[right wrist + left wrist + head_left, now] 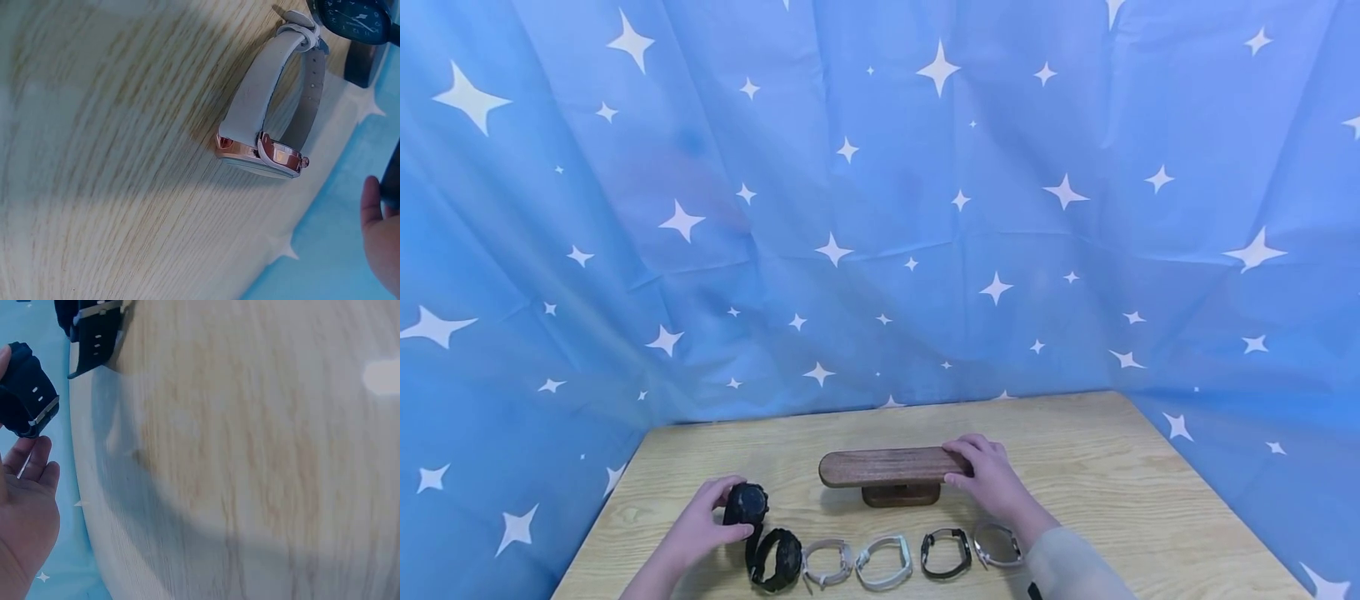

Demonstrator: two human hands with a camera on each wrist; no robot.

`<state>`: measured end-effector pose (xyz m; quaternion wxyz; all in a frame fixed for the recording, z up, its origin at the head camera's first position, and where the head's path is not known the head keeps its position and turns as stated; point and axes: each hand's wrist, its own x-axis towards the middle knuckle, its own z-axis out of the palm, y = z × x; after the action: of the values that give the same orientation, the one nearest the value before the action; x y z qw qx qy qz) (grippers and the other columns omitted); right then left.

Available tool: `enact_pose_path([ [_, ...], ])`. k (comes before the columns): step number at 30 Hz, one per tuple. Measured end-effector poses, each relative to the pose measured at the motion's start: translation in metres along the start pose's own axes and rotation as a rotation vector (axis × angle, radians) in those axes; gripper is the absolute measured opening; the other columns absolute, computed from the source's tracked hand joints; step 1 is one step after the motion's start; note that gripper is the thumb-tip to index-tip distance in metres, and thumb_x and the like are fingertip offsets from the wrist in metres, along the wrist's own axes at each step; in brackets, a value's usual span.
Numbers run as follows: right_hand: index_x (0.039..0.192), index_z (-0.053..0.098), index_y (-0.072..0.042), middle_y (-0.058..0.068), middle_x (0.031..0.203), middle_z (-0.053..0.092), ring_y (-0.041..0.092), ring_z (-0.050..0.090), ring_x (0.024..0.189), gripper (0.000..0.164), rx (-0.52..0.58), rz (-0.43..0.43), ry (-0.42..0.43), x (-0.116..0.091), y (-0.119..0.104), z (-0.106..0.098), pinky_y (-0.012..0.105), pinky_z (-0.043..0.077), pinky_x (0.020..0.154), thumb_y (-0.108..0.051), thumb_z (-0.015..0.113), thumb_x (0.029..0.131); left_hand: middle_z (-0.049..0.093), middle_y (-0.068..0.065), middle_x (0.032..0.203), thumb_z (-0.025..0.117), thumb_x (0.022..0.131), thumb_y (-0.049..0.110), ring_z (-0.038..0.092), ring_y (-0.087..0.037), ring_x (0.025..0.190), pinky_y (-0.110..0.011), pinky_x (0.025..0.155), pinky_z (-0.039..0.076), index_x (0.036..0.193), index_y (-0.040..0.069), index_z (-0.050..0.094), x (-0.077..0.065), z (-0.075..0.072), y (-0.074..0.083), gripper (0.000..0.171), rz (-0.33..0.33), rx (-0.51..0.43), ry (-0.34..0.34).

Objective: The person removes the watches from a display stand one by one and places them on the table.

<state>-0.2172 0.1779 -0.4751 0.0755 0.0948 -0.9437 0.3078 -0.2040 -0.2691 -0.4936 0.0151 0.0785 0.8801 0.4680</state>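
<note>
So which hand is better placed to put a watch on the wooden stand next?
Probably the left hand: it already grips the black watch beside the wooden stand, while the right hand rests on the stand's end, steadying it.

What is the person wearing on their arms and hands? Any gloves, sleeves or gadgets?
Both hands are bare, with no gloves or rings visible. The right hand comes out of a loose, light beige long sleeve that ends at the wrist, with a small dark patch at its lower edge. The left hand and its forearm show no sleeve in the head view.
</note>
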Motion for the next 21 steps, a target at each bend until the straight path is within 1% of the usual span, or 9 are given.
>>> enact_pose_path([
  [5,0.124,0.060,-0.018,0.003,0.125,0.051,0.036,0.039,0.117,0.046,0.002,-0.004,-0.001,-0.001,0.000,0.001,0.052,0.039,0.094,-0.026,0.073,0.081,0.049,-0.010,0.109,0.084,0.066,0.019,0.050,-0.030,0.102,-0.035,0.077,0.049,0.127,0.006,0.053,-0.004,-0.005,-0.006,0.070,0.054,0.070,0.001],
  [8,0.124,0.060,-0.018,0.004,0.126,0.051,0.036,0.039,0.117,0.045,0.003,-0.007,0.002,-0.001,-0.001,0.000,0.053,0.039,0.094,-0.026,0.073,0.081,0.050,-0.009,0.110,0.084,0.066,0.021,0.049,-0.027,0.102,-0.038,0.080,0.048,0.127,0.007,0.053,-0.006,-0.009,-0.009,0.070,0.051,0.098,-0.016],
  [12,0.123,0.061,-0.019,0.003,0.125,0.051,0.036,0.040,0.117,0.044,0.004,-0.010,0.005,-0.001,-0.001,0.000,0.052,0.039,0.094,-0.026,0.073,0.081,0.049,-0.010,0.113,0.083,0.069,0.023,0.048,-0.024,0.101,-0.041,0.082,0.046,0.130,0.005,0.052,-0.011,-0.014,-0.012,0.071,0.012,0.105,-0.068],
  [14,0.123,0.061,-0.019,0.003,0.125,0.051,0.035,0.039,0.117,0.044,0.004,-0.010,0.003,-0.001,0.000,0.000,0.052,0.039,0.094,-0.026,0.073,0.081,0.050,-0.011,0.116,0.082,0.070,0.025,0.048,-0.026,0.102,-0.043,0.082,0.046,0.131,0.005,0.051,-0.014,-0.015,-0.014,0.072,0.002,0.106,-0.093],
  [18,0.124,0.060,-0.018,0.003,0.126,0.051,0.035,0.039,0.118,0.045,0.007,-0.001,-0.006,-0.001,0.000,0.000,0.052,0.039,0.094,-0.026,0.072,0.082,0.048,-0.016,0.124,0.080,0.072,0.029,0.048,-0.037,0.109,-0.049,0.081,0.047,0.135,0.008,0.048,-0.020,-0.017,-0.018,0.073,-0.011,0.115,-0.149],
  [21,0.125,0.060,-0.018,0.003,0.126,0.050,0.035,0.038,0.118,0.046,0.008,0.006,-0.006,-0.001,0.000,0.000,0.053,0.039,0.095,-0.027,0.072,0.082,0.046,-0.016,0.127,0.079,0.072,0.032,0.045,-0.042,0.111,-0.055,0.081,0.046,0.136,0.009,0.047,-0.023,-0.016,-0.019,0.075,-0.021,0.122,-0.170],
])
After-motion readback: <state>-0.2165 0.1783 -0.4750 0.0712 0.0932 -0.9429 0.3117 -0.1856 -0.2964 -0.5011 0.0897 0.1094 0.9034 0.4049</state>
